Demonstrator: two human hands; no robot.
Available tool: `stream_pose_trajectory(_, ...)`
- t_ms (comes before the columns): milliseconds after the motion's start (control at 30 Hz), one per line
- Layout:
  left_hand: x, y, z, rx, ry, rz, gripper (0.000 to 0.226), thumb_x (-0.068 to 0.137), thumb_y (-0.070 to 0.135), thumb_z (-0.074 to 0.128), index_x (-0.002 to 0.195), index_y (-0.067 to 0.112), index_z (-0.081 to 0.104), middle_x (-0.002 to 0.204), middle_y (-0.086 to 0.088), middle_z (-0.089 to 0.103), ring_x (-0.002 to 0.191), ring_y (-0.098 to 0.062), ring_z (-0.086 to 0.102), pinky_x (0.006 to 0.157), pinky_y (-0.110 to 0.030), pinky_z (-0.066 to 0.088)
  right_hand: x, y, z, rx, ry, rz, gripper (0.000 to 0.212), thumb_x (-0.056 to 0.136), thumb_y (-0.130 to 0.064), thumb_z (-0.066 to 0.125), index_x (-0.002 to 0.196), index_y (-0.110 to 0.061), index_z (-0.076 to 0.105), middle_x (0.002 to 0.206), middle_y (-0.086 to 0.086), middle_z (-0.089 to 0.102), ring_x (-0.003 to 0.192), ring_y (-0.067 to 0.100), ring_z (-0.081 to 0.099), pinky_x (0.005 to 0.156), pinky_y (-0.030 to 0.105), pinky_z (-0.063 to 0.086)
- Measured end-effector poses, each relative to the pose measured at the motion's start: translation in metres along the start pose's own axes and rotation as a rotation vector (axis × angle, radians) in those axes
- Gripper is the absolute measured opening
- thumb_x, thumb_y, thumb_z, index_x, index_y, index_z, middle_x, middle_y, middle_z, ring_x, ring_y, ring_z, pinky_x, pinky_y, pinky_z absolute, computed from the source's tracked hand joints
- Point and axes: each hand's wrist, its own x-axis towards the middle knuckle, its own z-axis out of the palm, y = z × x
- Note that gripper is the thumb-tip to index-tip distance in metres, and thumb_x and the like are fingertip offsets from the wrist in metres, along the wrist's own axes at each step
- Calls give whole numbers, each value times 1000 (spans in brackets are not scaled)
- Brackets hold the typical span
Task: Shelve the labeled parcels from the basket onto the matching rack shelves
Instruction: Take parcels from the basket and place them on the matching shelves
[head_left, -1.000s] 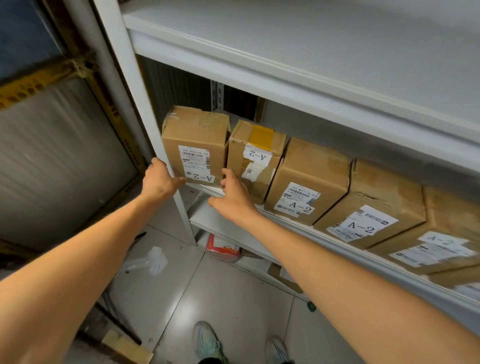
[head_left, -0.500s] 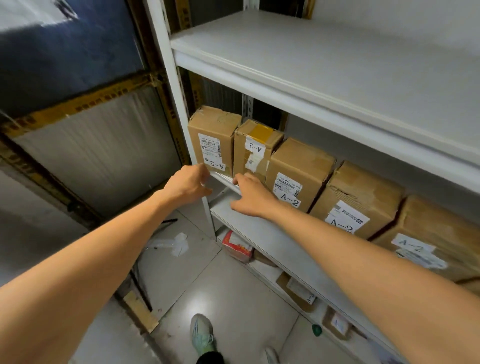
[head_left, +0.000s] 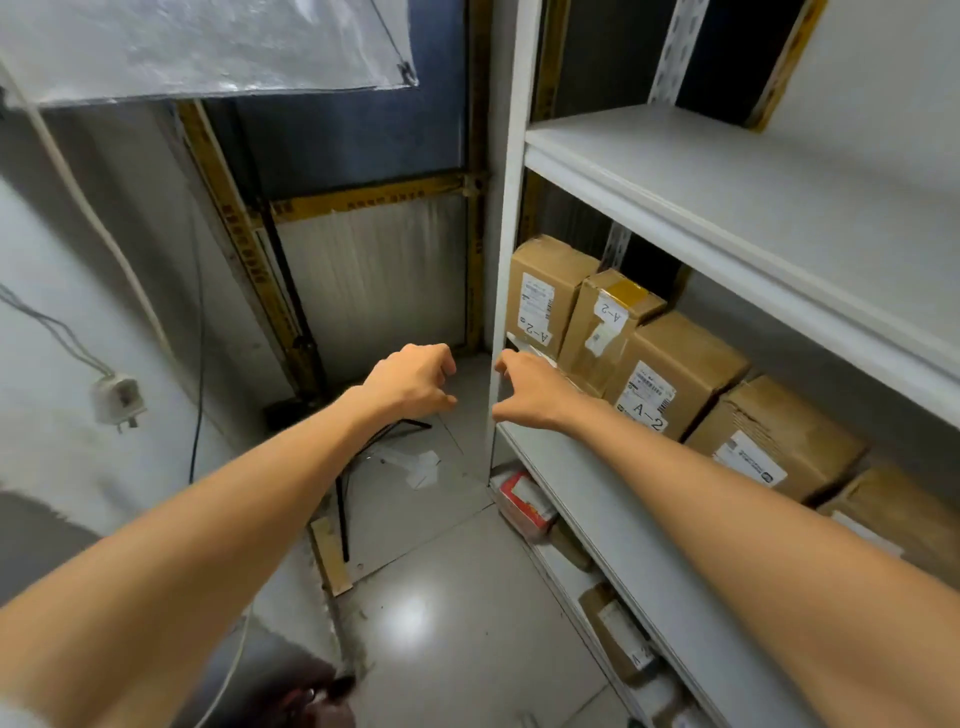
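- two empty hands: the left hand (head_left: 410, 382) and the right hand (head_left: 535, 389) hold nothing, fingers loosely curled and relaxed.
- a second ago both were set against the sides of the end box (head_left: 543, 296); half a second ago they had slid back to the shelf lip; now they are clear of it.
- the left hand hangs over the floor, left of the post (head_left: 501, 249). the right sits just in front of the post, at the shelf (head_left: 613, 519) corner; whether a fingertip touches the metal cannot be told.
- the end box stands upright at the far left of the shelf, tight by the post, its "a-2" label facing out upside down.
- it sits beside the next box (head_left: 608, 322), first of a row of brown boxes running right, several of them also marked a-2, so it looks matched to its shelf.
- the top shelf (head_left: 727, 171) shows bare board; a red packet (head_left: 524, 501) and other parcels lie lower down.
- the view has swung left, away from the rack.
- judgement: this parcel is placed and released, and the next step is likely a return to the basket, which cannot be made out here.
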Motion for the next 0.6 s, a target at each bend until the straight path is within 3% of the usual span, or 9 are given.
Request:
stream_pose_trajectory(200,-104,-47,2,-68,91,-281,44,81,35,72,117,18,55,111,-1,62,101,-20,59,85,-37,51,-13,-79,33,-26,-131,-289,62,80,-19,71,136,-11,44,129,9,54,114,22,54,89,31,49)
stream_pose_trajectory(367,-220,-61,27,-193,211,-591,42,76,32,73,113,18,58,104,0,65,96,-21,61,85,-39,52,-53,-140,75,-65,-308,-586,61,80,-19,72,134,-8,46,128,11,53,115,25,53,91,34,49)
stream_pose_trajectory(500,-328,-59,65,-238,332,-870,41,72,31,74,109,18,60,102,-2,67,97,-22,63,85,-35,52,-109,-197,123,-166,-447,-895,63,79,-22,72,134,-6,45,125,13,53,114,28,51,92,37,46)
stream_pose_trajectory(600,-431,-49,97,-211,310,-1088,42,72,35,72,107,20,57,104,-3,65,96,-25,62,82,-40,53,-177,-237,167,-264,-527,-1161,58,77,-20,70,129,-6,49,123,14,54,112,31,52,89,39,45)
